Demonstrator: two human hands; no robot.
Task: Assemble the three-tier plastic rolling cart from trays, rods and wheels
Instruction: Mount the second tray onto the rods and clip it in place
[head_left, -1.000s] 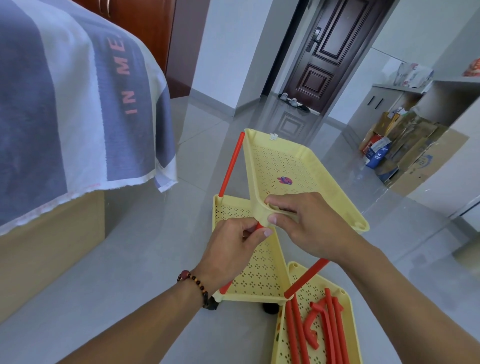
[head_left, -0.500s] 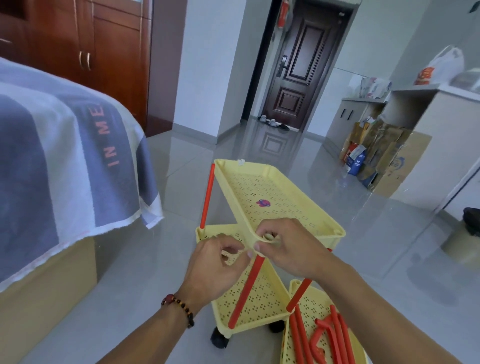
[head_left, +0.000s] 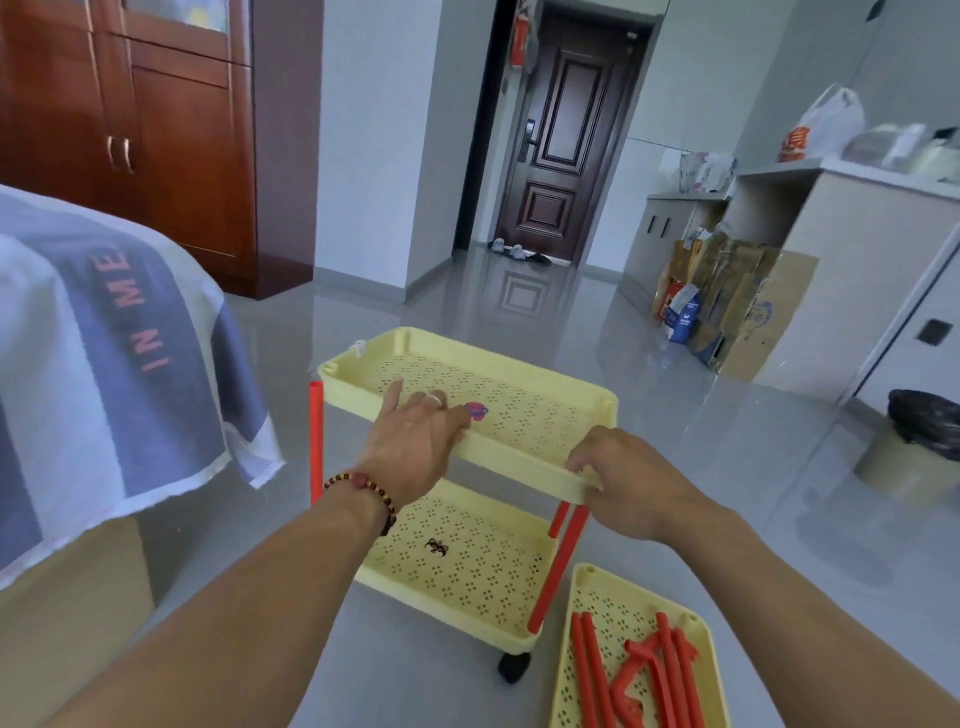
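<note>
middle tray (head_left: 524, 415) sits on red rods (head_left: 558, 566) above bottom tray (head_left: 467, 566) | left hand (head_left: 415, 436) open, flat on near rim | right hand (head_left: 623, 483) pinching near-right corner | judged light, thin, flexy plastic: press at corners over rods | third tray (head_left: 587, 691) on floor

Upper tray (head_left: 524, 410) now level above the lower tray (head_left: 467, 566), no longer tilted up on edge. Left hand (head_left: 415, 441) gone from pinching the near corner to lying flat and open over the near rim. Right hand (head_left: 623, 483) shifted to the near right corner, fingers curled on the rim above a red rod (head_left: 558, 566). Camera view raised, showing more of the room.
</note>
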